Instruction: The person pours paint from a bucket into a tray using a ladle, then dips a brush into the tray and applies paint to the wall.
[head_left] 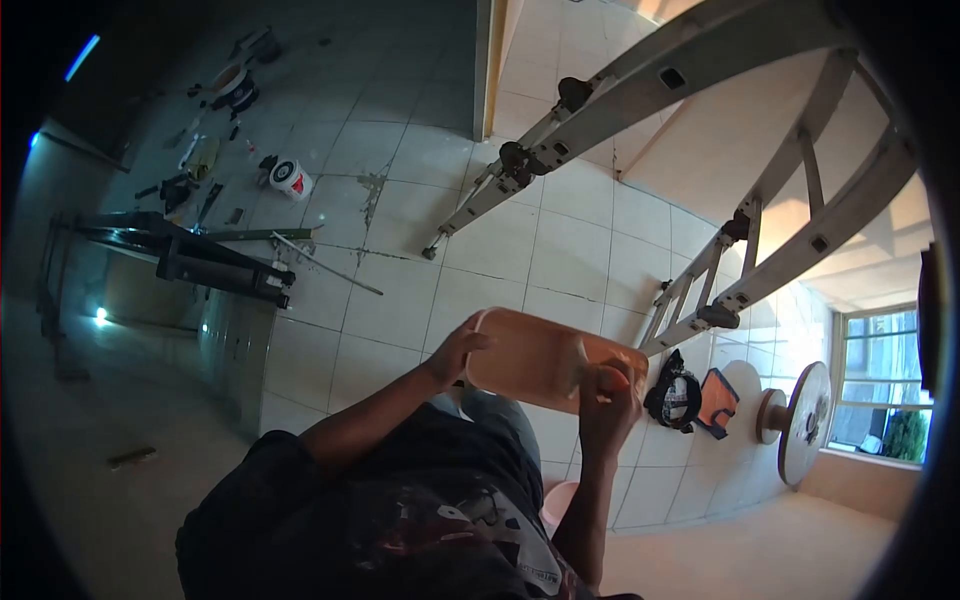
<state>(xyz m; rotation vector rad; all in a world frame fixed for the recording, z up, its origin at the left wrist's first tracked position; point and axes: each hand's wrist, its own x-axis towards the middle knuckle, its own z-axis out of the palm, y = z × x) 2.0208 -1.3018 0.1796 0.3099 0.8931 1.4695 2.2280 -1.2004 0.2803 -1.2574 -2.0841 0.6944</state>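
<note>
An orange-brown rectangular tray (520, 355) with rounded corners is held up in front of my body. My left hand (457, 352) is closed on its left end, with the thumb over the rim. Over the tray's right end, my right hand (611, 405) is closed round a small tool with an orange handle (611, 379). A pale flat part of that tool (582, 358) reaches over the tray's inside. Some wet-looking material (625, 358) lies at the right end of the tray.
An aluminium ladder (600, 115) stands at the upper right. Left are a black metal stand (190, 258), a white bucket (291, 180) and scattered tools. Right are a black bag (675, 396), an orange item (717, 402) and a round spool (805, 424). A pink bucket (558, 503) sits below.
</note>
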